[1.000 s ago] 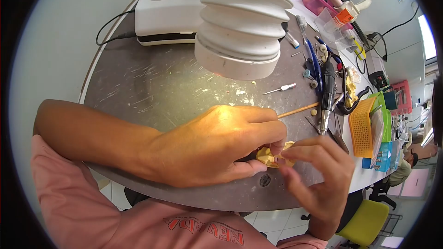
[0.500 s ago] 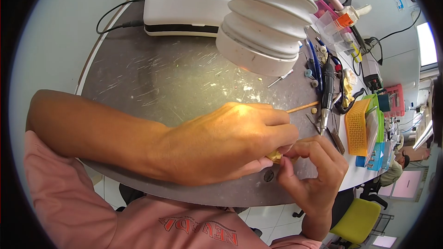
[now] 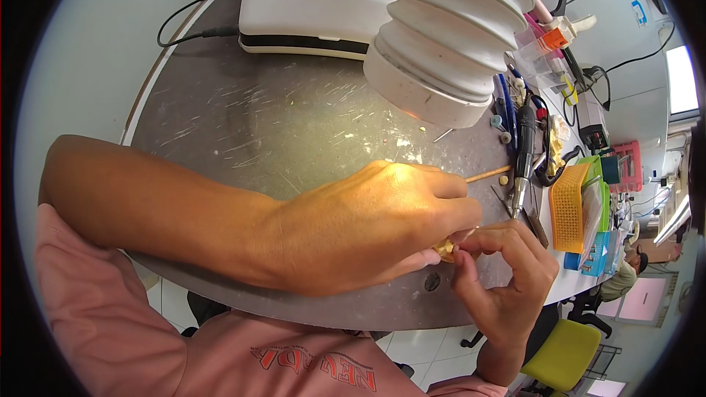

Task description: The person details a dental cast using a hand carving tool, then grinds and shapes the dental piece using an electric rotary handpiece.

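Observation:
My left hand (image 3: 375,228) reaches in from the left, palm down, its thumb and fingers closed on a small yellow model (image 3: 446,250) near the table's front edge. Most of the model is hidden by the fingers. At its right side my right hand (image 3: 504,272) has thumb and index finger pinched together against it; anything small between those fingertips is hidden. A thin wooden stick (image 3: 488,174) shows beyond the left fingers, its other end out of sight.
A white ribbed hose (image 3: 456,29) hangs over the grey table (image 3: 243,117), near a white machine (image 3: 316,7). To the right are a black handpiece (image 3: 524,140), tools, an orange basket (image 3: 567,209) and a green chair (image 3: 562,353). Another person (image 3: 625,276) sits at far right.
My right fingers have closed in on the model, which my left fingers now cover more. The view has shifted, so the hose appears farther right.

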A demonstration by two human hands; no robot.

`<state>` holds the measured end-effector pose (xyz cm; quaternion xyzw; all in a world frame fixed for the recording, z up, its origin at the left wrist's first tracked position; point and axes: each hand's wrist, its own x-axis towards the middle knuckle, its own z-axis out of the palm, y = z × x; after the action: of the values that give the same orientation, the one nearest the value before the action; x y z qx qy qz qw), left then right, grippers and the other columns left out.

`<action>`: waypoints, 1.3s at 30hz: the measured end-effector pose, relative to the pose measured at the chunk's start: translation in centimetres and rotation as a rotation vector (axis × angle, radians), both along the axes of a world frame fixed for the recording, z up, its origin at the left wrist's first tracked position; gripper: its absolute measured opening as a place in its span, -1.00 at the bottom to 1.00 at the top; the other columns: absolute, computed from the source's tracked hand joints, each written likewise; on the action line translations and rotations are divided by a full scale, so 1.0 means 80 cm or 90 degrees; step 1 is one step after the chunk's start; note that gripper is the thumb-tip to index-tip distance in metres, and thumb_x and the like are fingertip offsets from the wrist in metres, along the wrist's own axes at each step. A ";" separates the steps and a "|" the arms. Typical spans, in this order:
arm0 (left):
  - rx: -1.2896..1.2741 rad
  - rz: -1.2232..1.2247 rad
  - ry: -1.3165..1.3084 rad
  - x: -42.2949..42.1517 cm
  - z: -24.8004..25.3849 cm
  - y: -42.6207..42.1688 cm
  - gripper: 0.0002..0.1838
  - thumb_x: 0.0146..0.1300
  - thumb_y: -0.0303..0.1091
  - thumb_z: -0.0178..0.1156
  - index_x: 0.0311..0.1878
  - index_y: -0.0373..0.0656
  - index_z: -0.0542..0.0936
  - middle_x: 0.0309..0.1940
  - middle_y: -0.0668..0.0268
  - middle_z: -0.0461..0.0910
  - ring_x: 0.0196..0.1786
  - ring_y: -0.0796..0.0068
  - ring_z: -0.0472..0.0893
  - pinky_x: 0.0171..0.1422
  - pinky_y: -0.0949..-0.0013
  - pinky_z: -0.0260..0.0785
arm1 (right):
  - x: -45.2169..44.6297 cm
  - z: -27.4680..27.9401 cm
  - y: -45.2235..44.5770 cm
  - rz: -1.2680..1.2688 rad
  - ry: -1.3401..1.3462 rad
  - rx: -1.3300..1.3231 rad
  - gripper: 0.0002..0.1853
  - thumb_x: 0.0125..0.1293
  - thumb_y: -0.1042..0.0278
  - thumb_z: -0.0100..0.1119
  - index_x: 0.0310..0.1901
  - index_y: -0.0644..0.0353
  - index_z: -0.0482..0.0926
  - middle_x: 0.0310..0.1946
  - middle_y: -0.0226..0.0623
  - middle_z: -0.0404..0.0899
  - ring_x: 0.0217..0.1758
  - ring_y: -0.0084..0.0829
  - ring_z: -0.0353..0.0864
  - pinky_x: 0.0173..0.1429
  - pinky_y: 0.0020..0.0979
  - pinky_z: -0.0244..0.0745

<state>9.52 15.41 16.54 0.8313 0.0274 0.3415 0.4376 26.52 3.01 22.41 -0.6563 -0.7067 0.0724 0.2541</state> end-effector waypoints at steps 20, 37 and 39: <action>-0.008 -0.014 0.033 0.001 -0.002 -0.004 -0.78 0.12 -0.47 0.38 -0.18 -0.21 0.57 -0.24 0.17 0.51 -0.19 0.05 0.58 -0.11 0.11 0.45 | 0.007 -0.008 -0.003 -0.059 0.045 0.075 -0.82 0.12 0.73 0.33 -0.24 0.31 0.65 -0.39 -0.19 0.65 -0.41 -0.38 0.63 -0.30 -0.43 0.50; -0.060 0.004 0.097 0.015 0.013 -0.009 -0.86 0.10 -0.52 0.32 -0.28 -0.23 0.55 -0.33 0.24 0.51 -0.30 0.25 0.57 -0.24 0.26 0.45 | 0.002 -0.035 -0.036 -0.008 -0.160 0.211 -0.63 -0.09 0.43 0.63 -0.17 0.19 0.76 -0.34 -0.34 0.62 -0.31 -0.31 0.61 -0.26 -0.35 0.54; -0.075 0.005 0.095 0.016 0.014 -0.009 -0.86 0.09 -0.53 0.32 -0.30 -0.23 0.56 -0.33 0.27 0.53 -0.33 0.33 0.57 -0.27 0.32 0.45 | 0.003 -0.037 -0.036 -0.010 -0.156 0.222 -0.65 -0.08 0.45 0.61 -0.19 0.21 0.76 -0.35 -0.36 0.63 -0.30 -0.32 0.61 -0.26 -0.35 0.55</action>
<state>10.79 14.70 17.66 0.8274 0.0834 0.2779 0.4809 26.72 0.09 19.43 -0.6117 -0.7292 -0.1334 0.2764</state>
